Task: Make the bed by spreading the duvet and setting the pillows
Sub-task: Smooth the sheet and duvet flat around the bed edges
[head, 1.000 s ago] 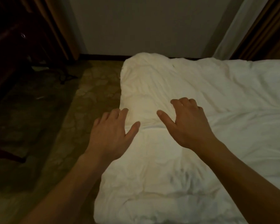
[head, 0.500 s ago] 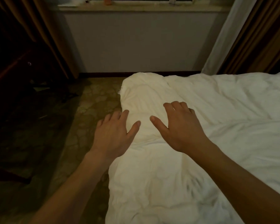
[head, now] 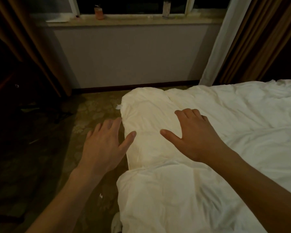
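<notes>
Hovering left hand, right hand, white duvet

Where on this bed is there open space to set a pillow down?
The widest bare stretch of the white duvet runs right of the right hand, out to the bed's far edge. Another patch lies near the camera, between the forearms. It is crowded by the left edge, where the left hand and right hand flank a raised, cream-lit hump.
</notes>
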The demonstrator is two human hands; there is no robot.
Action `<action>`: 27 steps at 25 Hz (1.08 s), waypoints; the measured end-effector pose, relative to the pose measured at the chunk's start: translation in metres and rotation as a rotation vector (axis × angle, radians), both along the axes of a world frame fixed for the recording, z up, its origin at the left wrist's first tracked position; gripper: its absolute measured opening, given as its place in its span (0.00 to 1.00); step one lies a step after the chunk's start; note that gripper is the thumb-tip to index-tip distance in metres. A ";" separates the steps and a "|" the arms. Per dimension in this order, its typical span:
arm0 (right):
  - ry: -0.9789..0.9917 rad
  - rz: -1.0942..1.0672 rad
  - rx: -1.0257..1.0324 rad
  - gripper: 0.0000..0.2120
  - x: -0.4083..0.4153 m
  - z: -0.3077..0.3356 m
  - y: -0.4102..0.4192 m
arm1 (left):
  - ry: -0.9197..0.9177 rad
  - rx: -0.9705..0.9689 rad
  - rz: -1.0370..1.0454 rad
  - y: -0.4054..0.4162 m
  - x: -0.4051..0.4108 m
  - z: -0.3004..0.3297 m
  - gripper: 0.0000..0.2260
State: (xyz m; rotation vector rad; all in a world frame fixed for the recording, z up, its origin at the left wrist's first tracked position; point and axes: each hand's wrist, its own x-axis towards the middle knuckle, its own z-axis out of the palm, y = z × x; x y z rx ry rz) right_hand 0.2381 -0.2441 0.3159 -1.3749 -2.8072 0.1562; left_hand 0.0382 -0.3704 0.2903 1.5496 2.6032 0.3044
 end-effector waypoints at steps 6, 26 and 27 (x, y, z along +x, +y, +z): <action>0.050 -0.094 -0.019 0.43 -0.064 0.019 0.030 | -0.032 0.020 -0.076 0.046 -0.076 0.008 0.34; 0.145 -0.029 -0.062 0.42 -0.117 -0.021 0.207 | -0.067 0.101 -0.053 0.229 -0.129 -0.041 0.34; 0.153 -0.032 -0.078 0.42 -0.131 -0.030 0.230 | -0.080 0.097 -0.049 0.253 -0.142 -0.052 0.35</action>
